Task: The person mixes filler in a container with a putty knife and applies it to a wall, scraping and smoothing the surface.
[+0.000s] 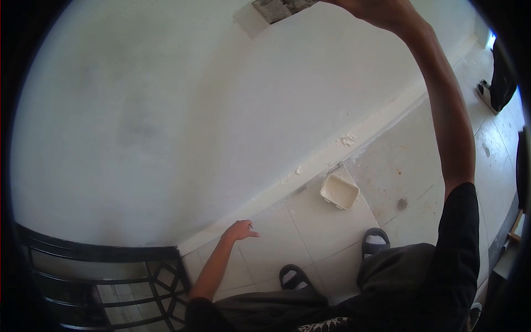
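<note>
Right hand [368, 8]: raised at top edge of view, closed on a putty knife [279, 8] whose blade lies flat against the white wall [166, 110]. Left hand [240, 229]: hanging low, empty, fingers loosely spread, well apart from the right. Floor: white tub [339, 191] near the skirting; two black sandals [332, 260] on the tiles.

A pale tiled floor [310, 232] fills the lower right of the frame, stained with reddish specks and a dark spot. A white tub [339, 191] sits on it at centre, near the wall's base. Plaster crumbs [348, 139] lie along the skirting, upper right of the tub.
</note>
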A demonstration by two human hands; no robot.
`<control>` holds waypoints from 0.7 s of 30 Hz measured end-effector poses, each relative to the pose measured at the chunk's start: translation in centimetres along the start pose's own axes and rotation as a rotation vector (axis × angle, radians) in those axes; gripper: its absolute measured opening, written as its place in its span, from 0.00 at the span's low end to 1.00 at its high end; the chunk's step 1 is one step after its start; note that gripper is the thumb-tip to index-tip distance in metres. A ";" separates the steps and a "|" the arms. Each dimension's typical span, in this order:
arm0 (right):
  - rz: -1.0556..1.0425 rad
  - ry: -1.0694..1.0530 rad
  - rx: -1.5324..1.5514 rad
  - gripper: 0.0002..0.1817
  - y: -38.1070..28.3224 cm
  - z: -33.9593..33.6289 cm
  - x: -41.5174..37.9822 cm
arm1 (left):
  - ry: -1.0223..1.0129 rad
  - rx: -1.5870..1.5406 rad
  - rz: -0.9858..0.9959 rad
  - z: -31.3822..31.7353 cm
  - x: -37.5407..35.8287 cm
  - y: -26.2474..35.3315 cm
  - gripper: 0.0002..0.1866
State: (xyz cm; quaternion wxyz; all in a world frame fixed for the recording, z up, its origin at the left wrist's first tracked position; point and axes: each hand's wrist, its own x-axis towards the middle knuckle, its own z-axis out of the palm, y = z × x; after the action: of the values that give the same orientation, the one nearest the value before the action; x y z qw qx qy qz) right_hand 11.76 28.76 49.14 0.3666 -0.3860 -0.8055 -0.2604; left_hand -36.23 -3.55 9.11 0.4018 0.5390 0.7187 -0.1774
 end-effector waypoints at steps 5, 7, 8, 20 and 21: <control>-0.053 -0.009 0.062 0.20 -0.7 0.0 0.3 | 0.003 0.001 0.008 -0.1 -0.2 0.3 0.39; -0.065 -0.021 0.074 0.20 -1.1 0.8 0.2 | -0.005 0.004 0.005 0.2 0.0 0.5 0.39; -0.065 -0.024 0.101 0.20 -1.0 1.2 0.2 | 0.010 0.007 0.012 0.4 0.0 0.6 0.36; 0.031 0.019 0.122 0.20 1.4 -0.6 -0.4 | -0.091 0.228 0.096 0.9 0.2 -0.5 0.23; 0.034 0.019 0.118 0.20 1.1 -0.3 -0.3 | -0.111 0.235 0.083 0.7 0.0 -0.2 0.23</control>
State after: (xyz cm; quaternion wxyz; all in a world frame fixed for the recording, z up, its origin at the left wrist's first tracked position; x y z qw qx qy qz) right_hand 12.91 29.05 49.27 0.4005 -0.3750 -0.8093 -0.2099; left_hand -36.12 -4.08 8.68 0.3818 0.6009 0.6468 -0.2734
